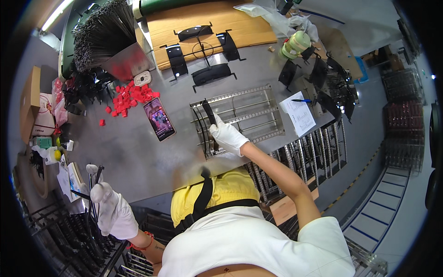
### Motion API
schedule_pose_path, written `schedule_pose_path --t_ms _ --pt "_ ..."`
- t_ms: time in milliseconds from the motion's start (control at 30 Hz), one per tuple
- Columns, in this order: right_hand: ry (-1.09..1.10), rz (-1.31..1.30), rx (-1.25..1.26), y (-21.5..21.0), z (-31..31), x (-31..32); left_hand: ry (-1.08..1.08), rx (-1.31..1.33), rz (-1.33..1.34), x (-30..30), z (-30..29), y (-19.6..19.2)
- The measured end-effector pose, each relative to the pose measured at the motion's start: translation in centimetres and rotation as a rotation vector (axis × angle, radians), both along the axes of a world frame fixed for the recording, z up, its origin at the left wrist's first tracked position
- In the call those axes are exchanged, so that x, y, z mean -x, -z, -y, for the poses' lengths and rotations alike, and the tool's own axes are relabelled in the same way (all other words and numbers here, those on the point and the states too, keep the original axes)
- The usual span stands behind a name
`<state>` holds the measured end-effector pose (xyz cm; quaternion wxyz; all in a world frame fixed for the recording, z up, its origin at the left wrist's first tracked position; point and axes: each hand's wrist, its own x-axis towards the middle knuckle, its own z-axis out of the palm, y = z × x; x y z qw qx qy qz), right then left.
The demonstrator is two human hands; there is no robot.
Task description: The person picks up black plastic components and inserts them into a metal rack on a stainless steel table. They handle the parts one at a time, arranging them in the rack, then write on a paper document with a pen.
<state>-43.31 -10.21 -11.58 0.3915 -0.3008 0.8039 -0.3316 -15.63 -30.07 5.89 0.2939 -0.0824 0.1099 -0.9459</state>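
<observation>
My right hand, in a white glove, pinches a slim black curved piece at the left end of a metal slotted rack. Other thin dark curved pieces stand in the rack just left of it. Off the table's front left side, my left hand, also gloved in white, is closed around several thin dark pieces. Their exact shape is hard to make out at this angle.
Beyond the rack, a wire stand with black curved panels rests by brown cardboard. Red caps, a phone, a paper with a pen and a green bottle lie around. More racks stand at right.
</observation>
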Motion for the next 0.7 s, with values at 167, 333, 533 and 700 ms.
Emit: schedule_pose_path --t_ms 167,333,533,700 --pt "-0.154 -0.221 -0.128 -0.7 1.1 0.0 -0.070 0.301 0.239 -0.6 1.3 -0.1" --pt "-0.157 -0.685 -0.181 -6.3 3.1 -0.1 -0.493 1.097 0.392 0.7 4.6 1.3" --pt "-0.362 0.407 0.194 -16.3 5.4 -1.2 -1.435 1.563 1.141 9.4 -0.6 4.2" --pt "-0.569 -0.962 0.233 -13.5 2.7 -1.7 -0.947 2.384 0.848 9.8 -4.2 2.3"
